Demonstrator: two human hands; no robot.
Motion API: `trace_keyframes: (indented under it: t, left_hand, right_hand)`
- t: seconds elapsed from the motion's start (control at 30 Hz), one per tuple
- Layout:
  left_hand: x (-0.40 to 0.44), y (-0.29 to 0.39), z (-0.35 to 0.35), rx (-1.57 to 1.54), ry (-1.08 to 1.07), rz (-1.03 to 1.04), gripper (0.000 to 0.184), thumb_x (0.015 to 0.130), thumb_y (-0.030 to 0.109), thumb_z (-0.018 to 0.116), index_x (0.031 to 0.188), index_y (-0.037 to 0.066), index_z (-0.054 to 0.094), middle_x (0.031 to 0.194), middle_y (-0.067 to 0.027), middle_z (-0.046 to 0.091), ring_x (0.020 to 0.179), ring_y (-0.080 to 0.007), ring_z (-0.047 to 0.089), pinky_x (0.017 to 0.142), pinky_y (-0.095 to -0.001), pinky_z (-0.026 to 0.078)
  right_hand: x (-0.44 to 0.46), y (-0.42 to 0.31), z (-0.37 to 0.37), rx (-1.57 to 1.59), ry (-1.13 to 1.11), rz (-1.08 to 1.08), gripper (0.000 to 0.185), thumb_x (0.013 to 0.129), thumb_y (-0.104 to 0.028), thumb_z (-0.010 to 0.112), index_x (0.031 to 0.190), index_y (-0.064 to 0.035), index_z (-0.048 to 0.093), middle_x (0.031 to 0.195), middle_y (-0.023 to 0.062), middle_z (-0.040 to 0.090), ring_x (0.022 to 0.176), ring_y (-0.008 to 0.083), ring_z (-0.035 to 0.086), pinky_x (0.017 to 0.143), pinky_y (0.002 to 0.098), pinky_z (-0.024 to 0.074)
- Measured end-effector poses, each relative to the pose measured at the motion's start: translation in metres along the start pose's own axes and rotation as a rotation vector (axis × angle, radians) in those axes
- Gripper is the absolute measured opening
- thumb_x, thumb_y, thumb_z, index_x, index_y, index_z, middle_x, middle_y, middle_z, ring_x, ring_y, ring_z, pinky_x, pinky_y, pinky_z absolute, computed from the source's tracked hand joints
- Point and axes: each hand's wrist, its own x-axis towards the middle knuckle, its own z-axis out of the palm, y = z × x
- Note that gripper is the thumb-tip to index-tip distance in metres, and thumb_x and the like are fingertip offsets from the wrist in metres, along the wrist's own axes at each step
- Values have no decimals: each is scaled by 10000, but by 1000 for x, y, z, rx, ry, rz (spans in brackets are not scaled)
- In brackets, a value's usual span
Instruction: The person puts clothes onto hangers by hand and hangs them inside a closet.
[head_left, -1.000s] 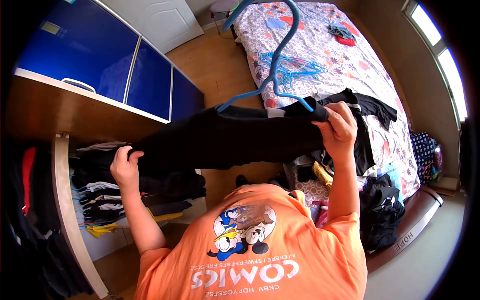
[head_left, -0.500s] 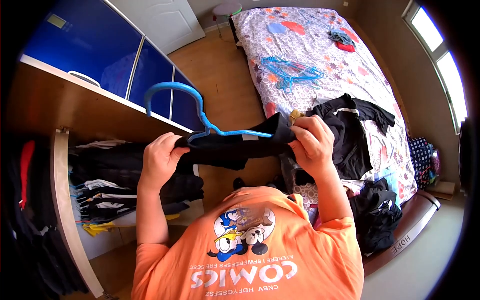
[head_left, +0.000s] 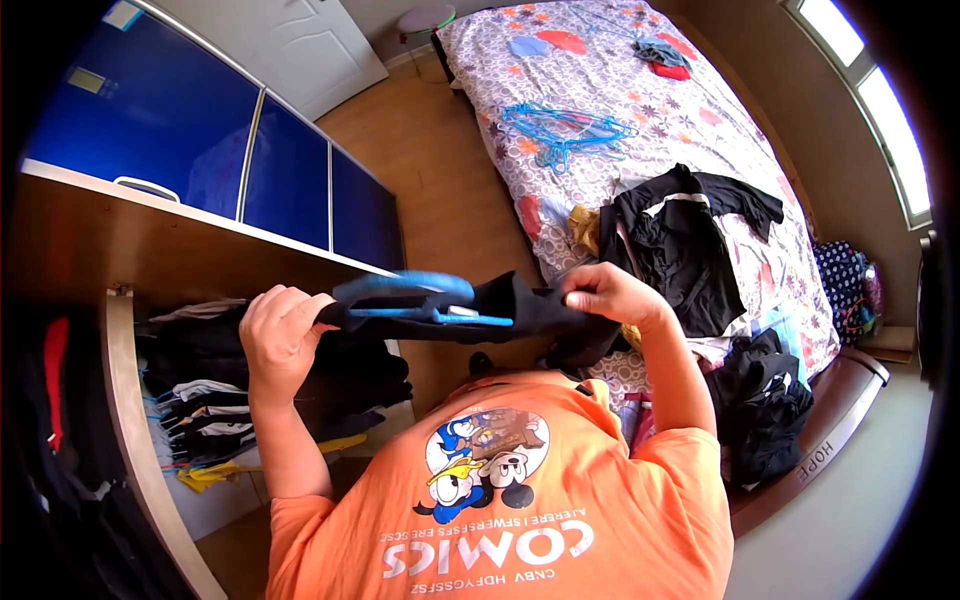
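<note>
A black garment (head_left: 545,310) is stretched between my two hands in front of my chest. My left hand (head_left: 283,338) is closed on its left end, and my right hand (head_left: 612,297) pinches the fabric toward its right end. Inside the neck opening sits a blue hanger (head_left: 430,315), its hook tipped over flat and slightly blurred. Below my right hand the cloth hangs in dark folds, so its full shape cannot be seen.
A patterned bed (head_left: 480,65) holds several blue hangers (head_left: 565,135), a black jacket (head_left: 680,250) and a dark clothes pile (head_left: 765,405). An open wardrobe (head_left: 135,400) with hanging clothes stands at left, beside blue doors (head_left: 290,170).
The garment has been lowered, and the hanger's hook has tipped from upright to lying flat. My left hand is slightly further left than half a second ago.
</note>
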Motion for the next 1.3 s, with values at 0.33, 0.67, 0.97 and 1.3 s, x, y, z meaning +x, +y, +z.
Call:
trace_keyframes:
  t: [0.33, 0.67, 0.97, 1.3]
  left_hand:
    - [-31, -13, 10, 3, 181, -307, 207, 697, -41, 697, 880, -27, 600, 672, -107, 501, 589, -249, 487, 550, -296, 416]
    - [-43, -3, 4, -81, 385, -336, 191, 820, 72, 671, 956, -50, 616, 807, -106, 598, 695, -185, 553, 631, -253, 423]
    - [-48, -1, -1, -63, 395, -326, 185, 779, 34, 692, 931, -45, 621, 716, -97, 553, 637, -191, 531, 584, -253, 425]
    - [-44, -7, -5, 134, 433, -340, 189, 762, 11, 699, 921, -41, 610, 707, -113, 535, 603, -233, 513, 570, -279, 430]
  right_hand:
    - [-13, -64, 24, -653, 723, -682, 282, 627, -151, 781, 860, -87, 636, 852, 70, 489, 719, 227, 512, 623, 315, 414]
    - [17, -60, 27, -673, 1249, -501, 497, 679, -168, 779, 1097, -47, 538, 1068, 157, 517, 999, 331, 520, 873, 395, 426]
    - [43, -57, 7, -19, 1225, -632, 53, 893, -63, 584, 920, -18, 593, 772, 13, 544, 711, 90, 472, 678, 220, 403]
    - [10, -102, -29, -229, 941, -965, 179, 723, -50, 741, 819, 23, 609, 690, 39, 504, 679, 144, 503, 629, 245, 398]
